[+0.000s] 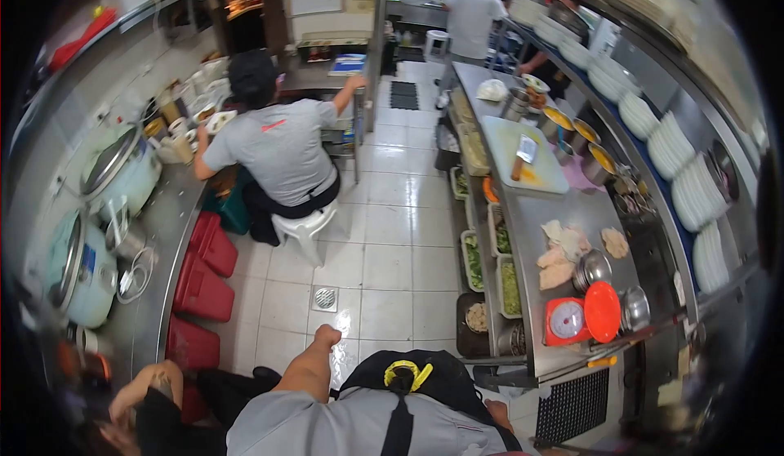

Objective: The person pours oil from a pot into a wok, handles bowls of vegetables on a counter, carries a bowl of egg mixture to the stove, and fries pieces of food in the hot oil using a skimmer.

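My left hand [328, 335] is held out low in front of me over the tiled floor, its fingers curled closed, with nothing visible in it. My right hand [496, 412] shows only partly beside my right hip, and its fingers cannot be made out. Nearest to it is the steel counter [555, 361] on the right. On that counter are a red scale [567, 322], a red round lid or plate [602, 312], steel bowls [594, 271], pale raw meat [558, 270] and a cleaver [523, 155] on a white cutting board [510, 141].
A person [278, 146] sits on a white stool [307, 229] at the left. Another person [149, 399] is close at lower left. Someone stands at the far end [474, 19]. Red bins [204, 289] line the left counter [167, 268]; stacked plates [698, 191] fill the right shelf.
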`<state>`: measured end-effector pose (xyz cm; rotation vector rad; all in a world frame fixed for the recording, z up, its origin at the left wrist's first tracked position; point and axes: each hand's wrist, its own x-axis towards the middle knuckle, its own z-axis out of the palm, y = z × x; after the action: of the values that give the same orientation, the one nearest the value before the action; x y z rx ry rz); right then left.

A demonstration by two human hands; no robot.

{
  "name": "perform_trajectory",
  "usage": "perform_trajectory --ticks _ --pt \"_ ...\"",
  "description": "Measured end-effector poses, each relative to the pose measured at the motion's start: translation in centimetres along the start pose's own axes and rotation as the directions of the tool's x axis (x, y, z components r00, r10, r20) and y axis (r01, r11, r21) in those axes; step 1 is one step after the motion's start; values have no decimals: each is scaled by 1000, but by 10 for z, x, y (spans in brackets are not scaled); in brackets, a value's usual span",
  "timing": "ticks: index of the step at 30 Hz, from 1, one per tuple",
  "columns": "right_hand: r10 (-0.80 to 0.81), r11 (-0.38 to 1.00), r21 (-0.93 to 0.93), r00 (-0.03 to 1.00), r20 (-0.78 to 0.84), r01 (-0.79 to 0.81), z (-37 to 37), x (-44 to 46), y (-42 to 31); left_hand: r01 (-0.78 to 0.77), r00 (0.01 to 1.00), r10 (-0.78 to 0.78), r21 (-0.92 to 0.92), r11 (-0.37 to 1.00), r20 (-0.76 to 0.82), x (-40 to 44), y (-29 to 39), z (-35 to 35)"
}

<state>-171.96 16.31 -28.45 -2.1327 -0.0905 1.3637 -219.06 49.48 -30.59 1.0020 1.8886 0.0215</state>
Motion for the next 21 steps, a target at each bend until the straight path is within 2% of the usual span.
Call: perform_trajectory --ticks 8,11,13,16,19,21 --pt "-17 990 138 1000 17 15 -4 21 30 15 1000 -15 46 999 9 -15 8 -11" --pt "-25 996 86 1000 14 24 -1 15 19 10 1000 -9 57 998 -9 -2 -2 -4" --pt "-27 997 67 1000 16 26 0 12 13 44 999 -44 42 998 0 -28 12 -18" --pt "-31 999 41 999 17 30 0 9 6 14 1000 -13 67 998 -5 -8 1 -10" --pt "-39 999 14 999 15 38 1 5 -1 45 999 -46 77 996 2 -2 -3 -8" --pt "-44 999 5 999 3 44 0 1 -6 -5 1000 6 57 998 -18 10 -15 -2"
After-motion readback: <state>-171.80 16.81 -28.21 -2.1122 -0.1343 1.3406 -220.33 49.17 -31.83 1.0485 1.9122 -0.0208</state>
